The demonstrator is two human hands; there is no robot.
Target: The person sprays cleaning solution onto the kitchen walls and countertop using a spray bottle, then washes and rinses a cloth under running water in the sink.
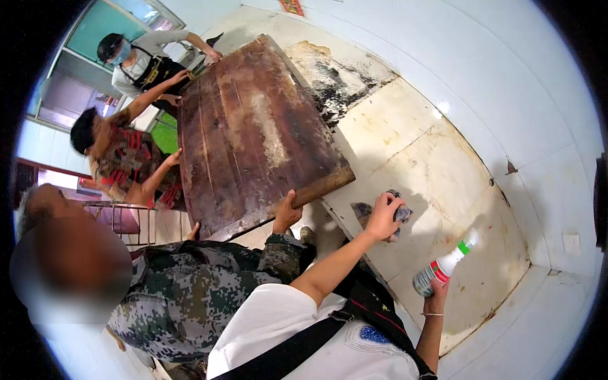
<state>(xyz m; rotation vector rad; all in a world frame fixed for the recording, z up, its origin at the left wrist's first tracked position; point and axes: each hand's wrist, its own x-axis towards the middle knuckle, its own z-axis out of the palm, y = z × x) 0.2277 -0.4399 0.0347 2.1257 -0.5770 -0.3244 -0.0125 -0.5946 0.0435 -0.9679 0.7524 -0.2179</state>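
My left hand is closed on a crumpled dark grey rag, low over the stained pale tiled surface. Whether the rag touches the tiles I cannot tell. In my right hand is a white spray bottle with a green collar and a red label, tilted with its top away from me. My fingers wrap around its lower part. A pale band circles my right wrist.
Several people hold a large, worn brown wooden board at left. The nearest person's camouflage sleeve is close to my left arm. Black and brown stains mark the tiles by the wall. White tiled walls border the right side.
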